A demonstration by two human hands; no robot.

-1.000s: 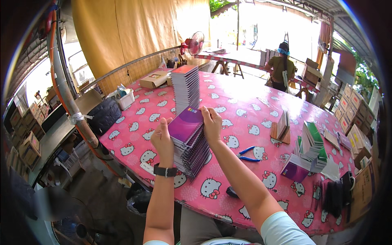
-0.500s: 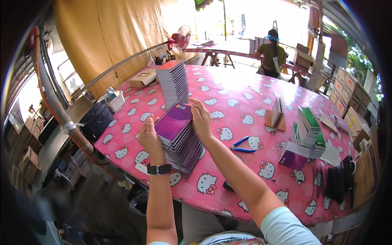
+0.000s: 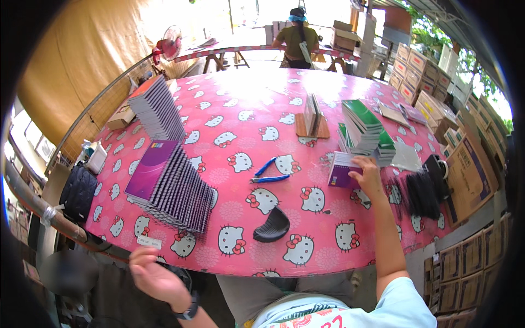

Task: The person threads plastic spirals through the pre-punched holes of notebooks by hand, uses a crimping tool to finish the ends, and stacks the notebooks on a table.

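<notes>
My right hand [image 3: 367, 177] reaches across to the small pile of purple spiral notebooks [image 3: 342, 176]; its thumb and fingers are closed at the pile's right end. How many it grips is hidden. My left hand [image 3: 156, 276] is off the table's front edge, fingers loosely bent and apart, with nothing visible in them. Ahead of it stands a tall, leaning stack of purple spiral notebooks [image 3: 156, 169]. Behind that rises a stack of orange-covered spiral notebooks [image 3: 156, 109]. Green notebooks [image 3: 361, 123] are piled just beyond my right hand.
Blue-handled pliers [image 3: 269, 177] and a black curved holder [image 3: 272, 225] lie mid-table on the pink cat-print cover [image 3: 219, 205]. A wooden stand [image 3: 313, 123] is farther back. Black wire combs [image 3: 421, 195] and cartons [image 3: 473, 177] are at right. A person [image 3: 298, 41] works at the far table.
Both hands have left the tall purple stack. My right hand has moved right to the small purple pile; my left has drawn back toward me. The view has swung right, uncovering the black holder.
</notes>
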